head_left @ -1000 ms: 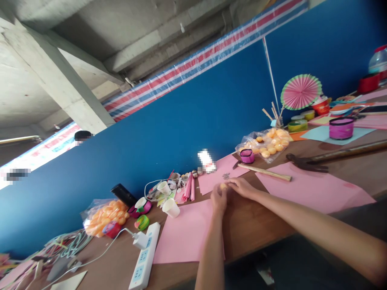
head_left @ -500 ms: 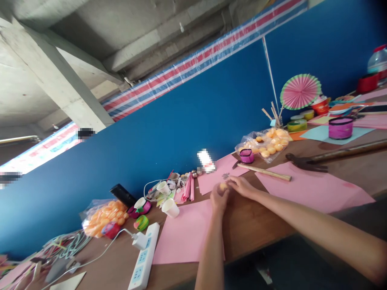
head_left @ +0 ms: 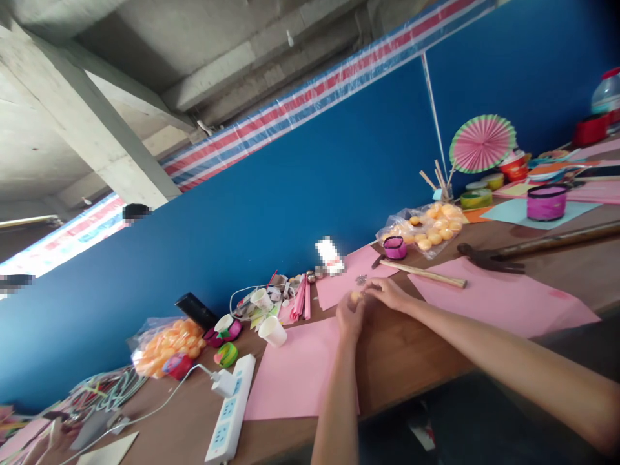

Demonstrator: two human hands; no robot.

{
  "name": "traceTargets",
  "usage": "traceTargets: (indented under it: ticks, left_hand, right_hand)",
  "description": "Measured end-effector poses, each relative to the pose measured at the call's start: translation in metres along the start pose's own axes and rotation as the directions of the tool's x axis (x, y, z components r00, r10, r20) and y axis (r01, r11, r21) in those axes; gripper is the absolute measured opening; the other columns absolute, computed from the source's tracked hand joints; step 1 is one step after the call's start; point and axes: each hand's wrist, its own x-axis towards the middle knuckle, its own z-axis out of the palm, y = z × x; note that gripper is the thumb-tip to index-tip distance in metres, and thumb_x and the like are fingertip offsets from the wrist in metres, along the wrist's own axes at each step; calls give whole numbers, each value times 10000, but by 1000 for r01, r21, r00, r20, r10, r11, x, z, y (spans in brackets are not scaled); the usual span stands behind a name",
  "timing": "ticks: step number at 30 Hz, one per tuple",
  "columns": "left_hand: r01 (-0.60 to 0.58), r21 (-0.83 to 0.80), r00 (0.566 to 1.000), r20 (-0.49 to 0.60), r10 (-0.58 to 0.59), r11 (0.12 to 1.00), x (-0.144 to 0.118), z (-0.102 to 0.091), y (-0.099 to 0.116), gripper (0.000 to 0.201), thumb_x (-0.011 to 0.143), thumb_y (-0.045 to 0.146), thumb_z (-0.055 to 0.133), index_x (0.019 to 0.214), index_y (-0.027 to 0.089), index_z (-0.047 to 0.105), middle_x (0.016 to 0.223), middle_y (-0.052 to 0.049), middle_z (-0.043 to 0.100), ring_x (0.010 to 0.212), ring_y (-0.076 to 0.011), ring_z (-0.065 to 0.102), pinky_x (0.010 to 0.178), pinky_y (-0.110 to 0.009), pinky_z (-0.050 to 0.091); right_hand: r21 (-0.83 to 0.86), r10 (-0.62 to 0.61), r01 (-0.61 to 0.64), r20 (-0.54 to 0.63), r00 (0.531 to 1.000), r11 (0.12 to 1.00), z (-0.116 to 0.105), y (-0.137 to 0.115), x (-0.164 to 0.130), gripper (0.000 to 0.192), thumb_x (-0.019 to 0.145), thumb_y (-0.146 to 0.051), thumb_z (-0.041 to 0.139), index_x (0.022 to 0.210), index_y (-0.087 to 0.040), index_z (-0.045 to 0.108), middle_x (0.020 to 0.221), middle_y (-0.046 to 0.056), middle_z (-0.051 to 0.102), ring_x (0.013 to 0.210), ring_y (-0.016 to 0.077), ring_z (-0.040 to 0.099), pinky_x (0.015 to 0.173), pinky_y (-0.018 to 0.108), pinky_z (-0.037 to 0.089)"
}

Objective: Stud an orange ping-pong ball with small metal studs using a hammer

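My left hand (head_left: 349, 315) is closed round a small yellow-orange ball (head_left: 356, 296), much of it covered by the fingers. Against the ball's right side, my right hand (head_left: 389, 294) has its thumb and fingertips pinched together; whatever they grip is too small to name. Just beyond both hands, a little heap of small silvery pieces (head_left: 361, 279) lies on a pink sheet (head_left: 336, 288). A small hammer with a pale wooden handle (head_left: 426, 274) rests to the right of my right hand, with a purple black-rimmed ring (head_left: 394, 248) behind its head.
Bags of orange balls (head_left: 438, 227) lie at back right and left. A claw hammer (head_left: 489, 258) is at right. Left of my hands are a paper cup (head_left: 272, 331), a power strip (head_left: 231, 413) and its cord. Another person's hand (head_left: 55, 442) shows at lower left.
Both hands stay together at the ball, with the right fingertips shifting slightly against it. The view has tilted a little. At lower left the other person's hand has moved somewhat.
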Motion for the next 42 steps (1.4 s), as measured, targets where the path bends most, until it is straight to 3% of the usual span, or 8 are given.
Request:
traceTargets:
  ticks: [10,23,42]
  left_hand:
    - [-10,-8,1000,7,10,1000,0,0,0,476,685,215,632,1149,166,540,1097,-95,625,986,-212,584,861,-326,453]
    - [8,-20,999,-34,-9,1000,-3,-1,9,480,663,283,673,1121,183,570,1092,-90,633,1029,-234,572,904,-333,429]
    - [-14,-30,1000,-17,14,999,-4,-2,10,430,682,255,657,1099,191,578,1119,-85,619,1039,-229,565,914,-342,428]
  right_hand:
    - [48,25,-27,40,999,998,0,-4,0,221,784,-360,519,804,-157,603,817,61,652,786,197,591,730,320,456]
    - [89,38,-52,151,988,995,-2,-7,0,287,780,-429,518,798,-158,608,831,52,655,803,192,587,749,313,453]
    - [48,68,-78,188,980,996,-4,-16,-1,354,776,-486,502,787,-152,617,797,46,655,755,189,580,681,287,434]
